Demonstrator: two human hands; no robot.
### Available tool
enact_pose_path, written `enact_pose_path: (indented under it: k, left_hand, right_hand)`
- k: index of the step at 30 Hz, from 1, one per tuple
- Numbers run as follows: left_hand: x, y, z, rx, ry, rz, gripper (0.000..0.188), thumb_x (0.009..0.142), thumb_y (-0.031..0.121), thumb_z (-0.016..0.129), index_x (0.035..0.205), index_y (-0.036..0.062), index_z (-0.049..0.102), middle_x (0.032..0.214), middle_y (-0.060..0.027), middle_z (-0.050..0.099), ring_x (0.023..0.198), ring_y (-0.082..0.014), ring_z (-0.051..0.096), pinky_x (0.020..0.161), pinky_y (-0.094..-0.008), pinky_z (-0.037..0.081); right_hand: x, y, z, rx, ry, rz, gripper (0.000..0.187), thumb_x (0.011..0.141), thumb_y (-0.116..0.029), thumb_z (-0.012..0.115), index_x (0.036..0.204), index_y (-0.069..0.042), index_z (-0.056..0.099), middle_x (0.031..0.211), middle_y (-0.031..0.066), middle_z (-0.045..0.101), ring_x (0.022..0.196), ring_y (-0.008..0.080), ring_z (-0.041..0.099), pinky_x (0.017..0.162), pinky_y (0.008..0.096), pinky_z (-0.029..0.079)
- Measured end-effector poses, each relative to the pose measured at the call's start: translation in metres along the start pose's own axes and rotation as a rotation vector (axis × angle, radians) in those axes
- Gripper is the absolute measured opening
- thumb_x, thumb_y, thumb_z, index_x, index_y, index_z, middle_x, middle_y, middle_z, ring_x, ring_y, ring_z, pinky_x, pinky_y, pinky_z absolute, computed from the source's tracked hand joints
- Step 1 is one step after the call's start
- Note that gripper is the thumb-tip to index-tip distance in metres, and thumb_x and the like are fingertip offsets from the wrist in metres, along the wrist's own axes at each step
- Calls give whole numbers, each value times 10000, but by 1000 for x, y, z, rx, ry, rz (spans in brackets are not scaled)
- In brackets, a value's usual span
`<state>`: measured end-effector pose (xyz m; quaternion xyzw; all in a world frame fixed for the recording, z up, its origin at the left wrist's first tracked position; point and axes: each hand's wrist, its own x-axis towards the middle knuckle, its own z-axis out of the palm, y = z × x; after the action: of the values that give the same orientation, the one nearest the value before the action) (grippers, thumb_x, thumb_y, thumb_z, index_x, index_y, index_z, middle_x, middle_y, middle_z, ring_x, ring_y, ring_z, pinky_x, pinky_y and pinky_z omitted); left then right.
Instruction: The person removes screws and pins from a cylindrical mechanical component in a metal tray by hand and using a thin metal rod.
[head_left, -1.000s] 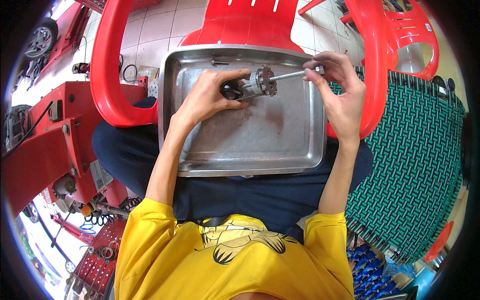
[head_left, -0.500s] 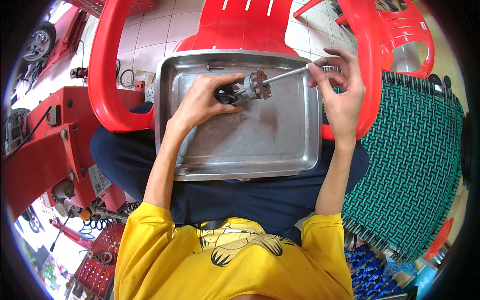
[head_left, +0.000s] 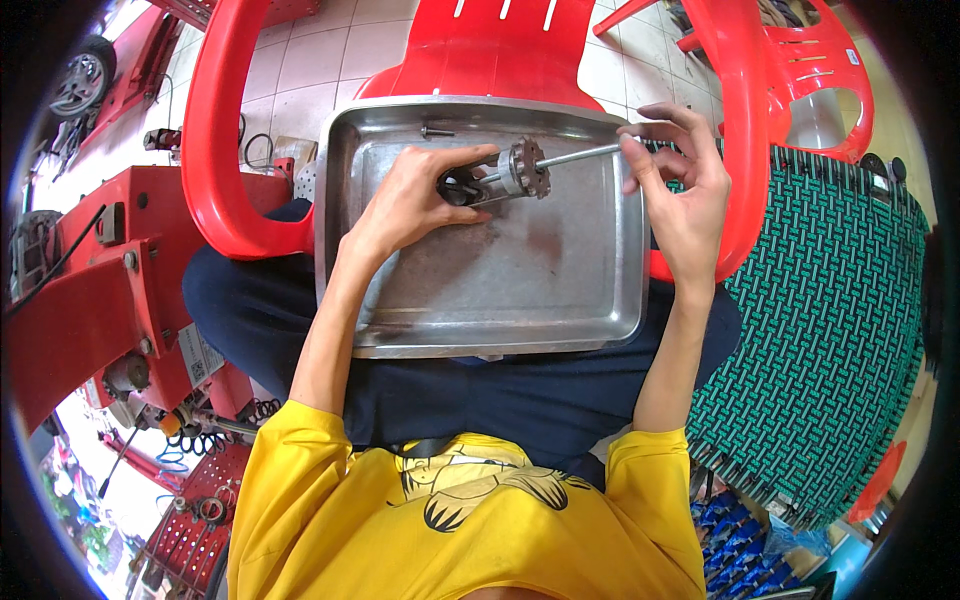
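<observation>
My left hand [head_left: 410,200] is wrapped round a metal mechanical part [head_left: 520,168] with a notched round disc at its right end, held above the tray. From the disc's centre a thin metal rod [head_left: 580,156] runs out to the right. My right hand [head_left: 685,170] has thumb and fingers closed on the rod's far end, which they hide. A shallow rectangular metal tray [head_left: 480,345] rests across my lap beneath both hands. Near its far edge, beyond my left hand, lies a small dark bolt [head_left: 437,132].
A red plastic chair [head_left: 490,60] stands in front, its arms curving round the tray. On the right is a table or seat with a green and black woven top [head_left: 810,330]. Red workshop equipment [head_left: 100,280] fills the left, above a perforated red tool board [head_left: 195,520].
My right fingers have closed further over the rod's end, covering the pale tip that showed before. The left hand still holds the part. The whole view has shifted slightly.
</observation>
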<state>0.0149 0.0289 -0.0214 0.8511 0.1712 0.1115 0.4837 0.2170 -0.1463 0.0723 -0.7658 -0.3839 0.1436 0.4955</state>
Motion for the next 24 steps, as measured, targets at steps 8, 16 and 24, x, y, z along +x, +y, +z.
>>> enact_pose_path:
  k: [8,16,24]
  left_hand:
    - [1,0,1,9,-16,-12,729,668,122,920,1350,38,675,1202,-209,739,1050,-234,746,965,-350,549]
    - [1,-1,1,-11,-9,-20,745,662,138,927,1356,44,674,1203,-199,743,1050,-228,741,963,-350,548]
    - [1,-2,1,0,-13,-30,722,666,129,926,1341,49,685,1220,-199,737,1069,-229,737,982,-360,554]
  right_hand:
    - [1,6,5,22,10,-112,412,898,-161,823,1217,-14,609,965,100,759,651,114,719,526,229,456]
    - [-1,4,8,-65,31,-90,343,915,-156,804,1177,-19,630,897,98,743,668,119,732,527,224,475]
    - [0,2,1,-68,-64,25,292,971,-248,755,1097,-5,656,662,40,654,573,77,625,518,230,479]
